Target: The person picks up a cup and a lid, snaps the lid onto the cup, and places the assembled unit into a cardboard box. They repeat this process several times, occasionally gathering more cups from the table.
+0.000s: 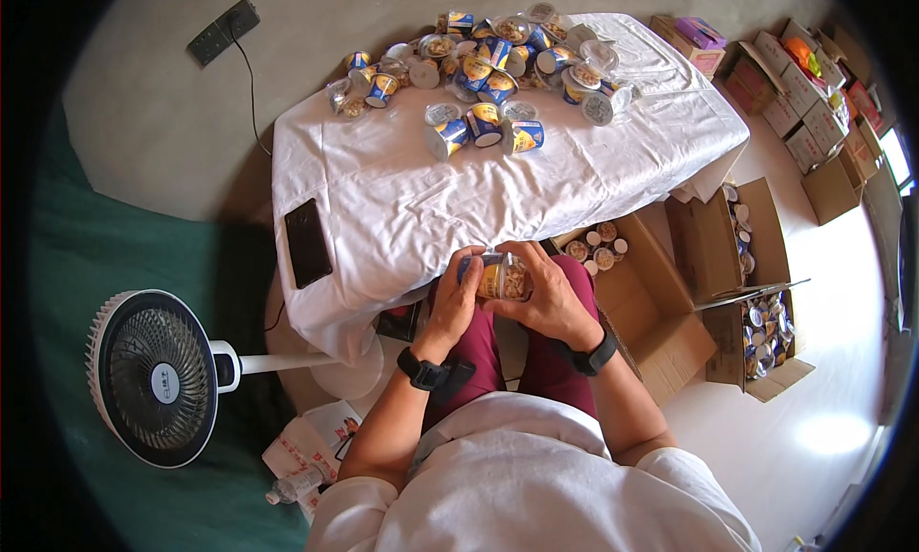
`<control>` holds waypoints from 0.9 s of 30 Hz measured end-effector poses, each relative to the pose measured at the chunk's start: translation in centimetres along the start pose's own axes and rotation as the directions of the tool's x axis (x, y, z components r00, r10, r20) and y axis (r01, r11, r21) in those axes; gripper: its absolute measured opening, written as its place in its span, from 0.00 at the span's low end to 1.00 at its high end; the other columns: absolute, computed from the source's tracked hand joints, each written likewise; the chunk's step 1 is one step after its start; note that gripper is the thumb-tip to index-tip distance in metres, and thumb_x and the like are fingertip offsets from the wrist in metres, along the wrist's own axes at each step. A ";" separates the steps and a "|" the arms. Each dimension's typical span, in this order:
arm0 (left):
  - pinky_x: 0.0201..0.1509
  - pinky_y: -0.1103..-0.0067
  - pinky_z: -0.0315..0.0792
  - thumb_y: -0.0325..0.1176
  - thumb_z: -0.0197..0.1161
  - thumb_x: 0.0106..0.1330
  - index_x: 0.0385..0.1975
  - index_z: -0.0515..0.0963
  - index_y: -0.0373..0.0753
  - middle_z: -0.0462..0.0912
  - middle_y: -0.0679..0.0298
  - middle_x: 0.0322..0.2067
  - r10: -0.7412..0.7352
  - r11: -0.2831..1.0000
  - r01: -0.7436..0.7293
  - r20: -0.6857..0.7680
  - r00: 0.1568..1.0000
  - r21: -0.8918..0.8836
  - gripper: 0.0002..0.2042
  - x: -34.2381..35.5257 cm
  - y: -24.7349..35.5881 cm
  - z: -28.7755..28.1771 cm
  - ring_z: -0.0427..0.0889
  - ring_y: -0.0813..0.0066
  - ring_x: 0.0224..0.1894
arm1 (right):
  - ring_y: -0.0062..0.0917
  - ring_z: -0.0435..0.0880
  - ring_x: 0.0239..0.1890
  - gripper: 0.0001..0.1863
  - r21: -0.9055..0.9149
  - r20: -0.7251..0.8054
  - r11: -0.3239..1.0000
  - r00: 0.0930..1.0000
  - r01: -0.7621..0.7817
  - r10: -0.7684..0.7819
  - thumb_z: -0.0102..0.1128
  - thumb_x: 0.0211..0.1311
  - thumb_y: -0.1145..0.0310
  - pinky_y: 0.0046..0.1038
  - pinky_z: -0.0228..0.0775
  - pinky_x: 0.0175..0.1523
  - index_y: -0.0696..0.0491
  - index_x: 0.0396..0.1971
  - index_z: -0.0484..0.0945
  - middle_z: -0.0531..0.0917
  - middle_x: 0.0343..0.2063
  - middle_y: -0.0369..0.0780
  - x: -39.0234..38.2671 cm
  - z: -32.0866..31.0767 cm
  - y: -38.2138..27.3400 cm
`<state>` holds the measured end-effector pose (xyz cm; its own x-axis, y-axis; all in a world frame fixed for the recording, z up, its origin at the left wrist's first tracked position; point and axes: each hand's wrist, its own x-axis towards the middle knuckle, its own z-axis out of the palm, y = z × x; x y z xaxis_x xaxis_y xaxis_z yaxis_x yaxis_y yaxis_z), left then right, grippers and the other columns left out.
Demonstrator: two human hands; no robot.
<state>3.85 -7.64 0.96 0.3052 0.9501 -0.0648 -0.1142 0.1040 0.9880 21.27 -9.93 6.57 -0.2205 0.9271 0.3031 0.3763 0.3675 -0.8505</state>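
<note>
Between my two hands, above my lap, I hold a clear-topped snack cup with a blue and yellow label, lying on its side. Light brown pieces show through its clear part. My left hand closes round the labelled end, and my right hand wraps the clear end. Several more cups of the same kind lie in a heap toward the back of the white-covered table. Three of them sit a little forward of that heap.
A black phone lies at the table's left edge. A white fan stands at left. Open cartons with cups, one carton beside my right knee, fill the right side. A power strip hangs on the wall; a plastic bottle lies lower left.
</note>
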 end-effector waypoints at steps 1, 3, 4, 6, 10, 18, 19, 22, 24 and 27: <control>0.48 0.82 0.70 0.47 0.46 0.72 0.55 0.63 0.37 0.73 0.63 0.44 -0.004 1.000 0.004 0.004 1.000 -0.001 0.21 0.0 0.4 0.2 0.73 0.79 0.44 | 0.34 0.80 0.41 0.36 0.015 0.028 0.999 0.999 -0.043 0.043 0.74 0.44 0.59 0.31 0.72 0.44 0.57 0.53 0.68 0.78 0.42 0.49 -0.1 0.0 0.2; 0.48 0.81 0.70 0.47 0.46 0.72 0.56 0.63 0.37 0.73 0.63 0.44 -0.014 1.000 0.015 0.030 0.999 -0.025 0.22 -0.4 1.1 0.8 0.73 0.79 0.44 | 0.34 0.80 0.39 0.36 0.123 0.018 0.981 0.989 -0.150 0.149 0.74 0.43 0.59 0.30 0.72 0.43 0.57 0.52 0.68 0.78 0.41 0.48 -0.2 0.1 0.7; 0.49 0.81 0.70 0.47 0.46 0.72 0.56 0.63 0.37 0.73 0.63 0.44 -0.022 0.999 0.025 0.051 0.998 -0.047 0.22 -0.7 1.5 0.9 0.74 0.78 0.44 | 0.34 0.80 0.36 0.36 0.231 0.023 0.941 0.968 -0.247 0.249 0.74 0.43 0.59 0.30 0.72 0.41 0.57 0.52 0.68 0.78 0.41 0.47 -0.1 0.2 0.7; 0.50 0.80 0.70 0.47 0.47 0.72 0.57 0.62 0.37 0.73 0.63 0.45 -0.016 0.999 0.018 0.053 0.998 -0.050 0.22 -0.6 1.1 0.6 0.74 0.77 0.45 | 0.34 0.80 0.34 0.36 0.290 0.059 0.905 0.950 -0.310 0.306 0.74 0.43 0.59 0.29 0.72 0.40 0.57 0.52 0.69 0.78 0.40 0.47 -0.1 0.3 0.6; 0.51 0.78 0.70 0.48 0.47 0.71 0.57 0.62 0.36 0.73 0.61 0.45 0.004 0.997 -0.004 0.003 1.000 -0.074 0.23 0.1 -0.7 0.0 0.74 0.75 0.48 | 0.29 0.78 0.31 0.35 0.275 0.018 0.945 0.984 -0.175 0.177 0.74 0.43 0.61 0.28 0.72 0.37 0.56 0.52 0.69 0.78 0.39 0.45 -0.2 0.6 0.7; 0.50 0.77 0.73 0.48 0.46 0.71 0.58 0.60 0.35 0.72 0.58 0.48 0.011 0.996 -0.006 0.063 0.998 -0.084 0.24 0.2 -0.6 0.2 0.77 0.73 0.46 | 0.24 0.79 0.30 0.35 0.144 -0.044 0.983 0.992 -0.113 0.120 0.73 0.45 0.60 0.26 0.72 0.35 0.57 0.52 0.67 0.79 0.34 0.45 -0.4 0.8 1.7; 0.50 0.76 0.73 0.48 0.46 0.71 0.59 0.59 0.35 0.72 0.58 0.49 -0.011 0.988 0.028 0.108 0.994 -0.151 0.25 0.0 -0.1 0.4 0.77 0.72 0.47 | 0.24 0.79 0.29 0.35 0.292 -0.066 0.941 0.978 -0.171 0.198 0.73 0.46 0.59 0.25 0.72 0.34 0.58 0.52 0.67 0.80 0.32 0.46 -0.3 1.0 1.7; 0.49 0.78 0.72 0.49 0.47 0.71 0.60 0.56 0.36 0.72 0.59 0.49 0.049 0.988 -0.043 0.039 0.998 -0.151 0.26 -0.3 0.9 1.3 0.75 0.73 0.49 | 0.22 0.80 0.27 0.33 0.273 -0.133 0.914 0.930 -0.298 0.343 0.70 0.51 0.56 0.24 0.72 0.32 0.62 0.49 0.66 0.80 0.28 0.46 -0.3 1.1 0.8; 0.49 0.79 0.72 0.48 0.48 0.71 0.61 0.55 0.36 0.71 0.58 0.49 0.145 0.987 -0.142 0.030 0.989 -0.073 0.27 -0.5 0.9 1.6 0.74 0.74 0.49 | 0.22 0.80 0.27 0.31 0.289 -0.175 0.906 0.913 -0.309 0.367 0.68 0.54 0.55 0.23 0.72 0.31 0.63 0.47 0.67 0.80 0.27 0.45 -0.3 1.7 1.1; 0.51 0.80 0.69 0.45 0.54 0.69 0.61 0.53 0.36 0.70 0.59 0.48 0.220 0.973 -0.220 -0.008 0.976 -0.076 0.29 -0.7 1.1 2.7 0.72 0.77 0.48 | 0.22 0.80 0.27 0.29 0.427 -0.123 0.829 0.885 -0.361 0.449 0.62 0.59 0.53 0.23 0.72 0.31 0.65 0.44 0.67 0.80 0.25 0.44 -1.0 2.6 2.3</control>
<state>6.06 -9.02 2.46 0.2649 0.9521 0.1528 -0.2502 -0.0851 0.9645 19.97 -10.20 3.21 0.0847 0.9946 -0.0607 0.0071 -0.0615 -0.9981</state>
